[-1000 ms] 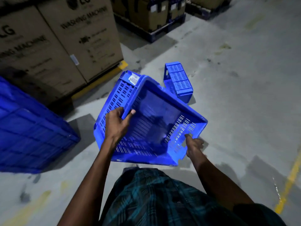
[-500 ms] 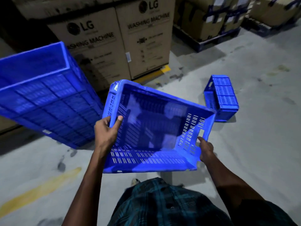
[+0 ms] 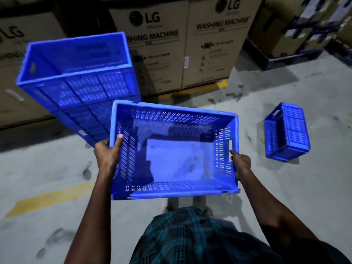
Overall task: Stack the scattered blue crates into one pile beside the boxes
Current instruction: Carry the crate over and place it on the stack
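Blue crate [image 3: 177,161], left hand [image 3: 107,153], right hand [image 3: 240,164] gripping ends

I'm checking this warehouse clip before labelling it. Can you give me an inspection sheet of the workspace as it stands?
Surface: grey concrete floor, stained, yellow line.
Job's things: carried crate held upright, empty; crate stack beside washing machine boxes; loose crate tipped on the floor.
Clutter: nothing seen.
Hands: left hand and right hand grip the carried crate's end walls.
Cables: nothing seen.
Surroundings: strapped cartons on a pallet.
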